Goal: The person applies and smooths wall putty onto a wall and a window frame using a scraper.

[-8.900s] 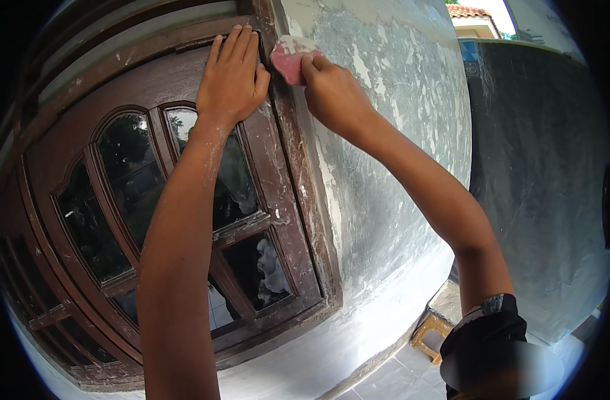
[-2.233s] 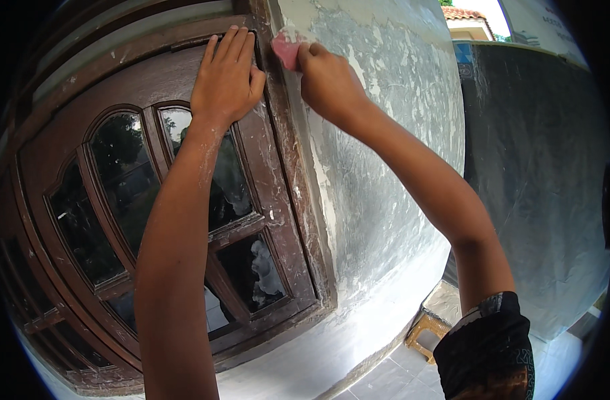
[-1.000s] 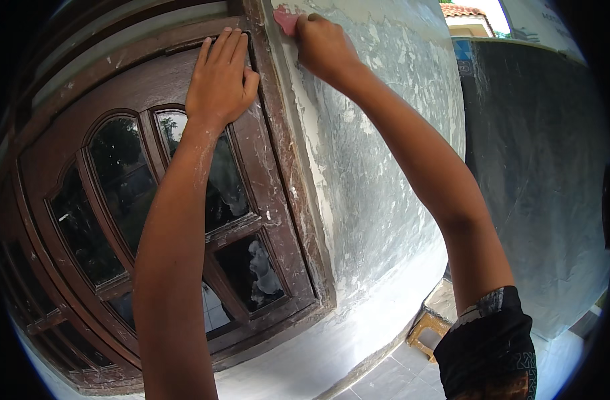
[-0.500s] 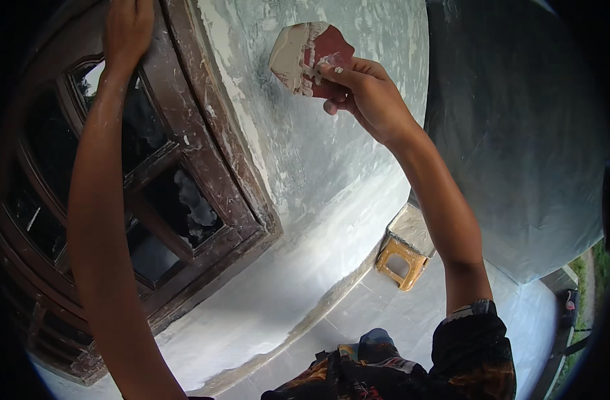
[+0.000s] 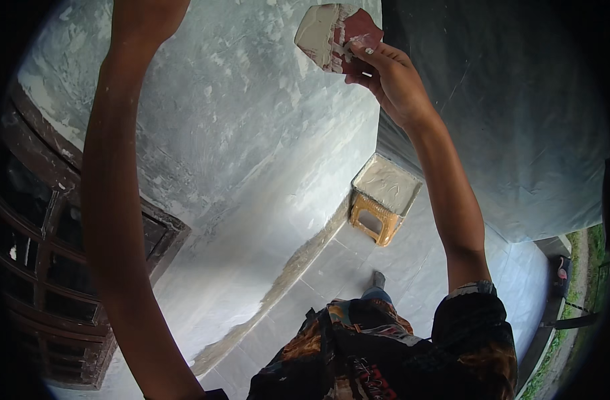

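Note:
My right hand point(image 5: 399, 83), raised at the upper middle, grips a flat dark red putty spreader point(image 5: 359, 32) between thumb and fingers. Thick off-white putty covers the left half of its face, and smears of it mark my fingertips. Behind the spreader runs a grey wall point(image 5: 245, 113) with patchy whitish coating. My left hand point(image 5: 147, 23) reaches up in front of the same wall at the upper left. Its fingers are cut off by the picture's upper edge, so what they touch or hold is hidden.
A shallow tray point(image 5: 401, 166) of putty sits on a yellow plastic stool point(image 5: 381, 233) by the wall's foot. A brown wooden window frame point(image 5: 165, 233) stands at the left. Dark sheeting point(image 5: 511, 113) hangs at the right, over grey floor tiles point(image 5: 318, 270).
My view has shifted right along the wall, so the window frame now lies lower left. My left hand is off the frame, over the wall. The spreader stays in my right hand, higher in view.

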`<state>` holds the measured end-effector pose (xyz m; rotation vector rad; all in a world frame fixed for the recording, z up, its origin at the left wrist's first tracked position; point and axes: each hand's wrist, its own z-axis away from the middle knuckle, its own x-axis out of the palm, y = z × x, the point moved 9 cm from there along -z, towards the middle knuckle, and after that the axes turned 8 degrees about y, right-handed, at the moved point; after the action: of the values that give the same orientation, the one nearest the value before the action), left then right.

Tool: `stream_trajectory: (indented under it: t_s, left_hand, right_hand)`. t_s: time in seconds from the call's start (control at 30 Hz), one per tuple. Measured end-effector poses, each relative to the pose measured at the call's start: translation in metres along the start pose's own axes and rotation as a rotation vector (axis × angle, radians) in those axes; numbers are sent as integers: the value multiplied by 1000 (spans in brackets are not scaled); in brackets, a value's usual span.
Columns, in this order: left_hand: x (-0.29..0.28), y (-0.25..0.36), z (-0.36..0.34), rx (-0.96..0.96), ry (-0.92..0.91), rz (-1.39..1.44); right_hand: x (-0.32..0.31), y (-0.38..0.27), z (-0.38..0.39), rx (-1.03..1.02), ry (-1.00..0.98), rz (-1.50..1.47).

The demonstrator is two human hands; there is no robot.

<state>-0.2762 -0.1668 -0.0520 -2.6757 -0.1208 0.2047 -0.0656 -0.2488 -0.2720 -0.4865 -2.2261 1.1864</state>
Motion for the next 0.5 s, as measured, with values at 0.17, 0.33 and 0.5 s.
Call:
stream_trajectory:
  t_s: [0.17, 0.33, 0.5]
  left_hand:
    - [136, 30, 69, -240, -115, 94]
    - [256, 74, 172, -502, -284, 328]
    - [326, 106, 301, -809, -492, 300]
  right_hand:
    - [-91, 71, -21, 138, -24, 10]
    - [-190, 143, -24, 294, 75, 77]
    - [-263, 249, -1, 512, 159, 97]
